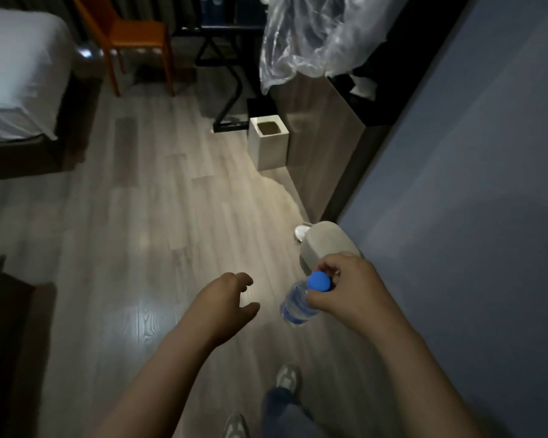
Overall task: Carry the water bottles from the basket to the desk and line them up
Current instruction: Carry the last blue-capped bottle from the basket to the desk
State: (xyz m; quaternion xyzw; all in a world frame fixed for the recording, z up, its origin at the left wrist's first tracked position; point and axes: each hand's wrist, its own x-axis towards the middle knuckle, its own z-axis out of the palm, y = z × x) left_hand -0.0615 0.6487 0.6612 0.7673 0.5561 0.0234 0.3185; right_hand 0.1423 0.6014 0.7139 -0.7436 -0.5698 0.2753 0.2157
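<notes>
1. A dim room with a pale grey wood-plank floor (159, 216) and a blue-grey wall (472, 184) along the right.
2. A clear plastic water bottle with a blue cap (295, 304) hangs above the floor at near right. Its long axis is steep, with the cap up and the base down and leftward.
3. The right hand (351, 289) pinches the neck by the cap, fingers curled.
4. The left hand (228, 298) hovers left of the bottle, apart from it, fingers loosely bent and empty.
5. Just beyond the right hand a grey rounded container (326, 241) stands by the wall.
6. Farther off, a white square waste bin (268, 153) stands beside a wood-faced cabinet (323, 137) draped with a crumpled clear plastic sheet (314, 36).
7. Far left: an orange chair (133, 36) and a white bed (19, 74).
</notes>
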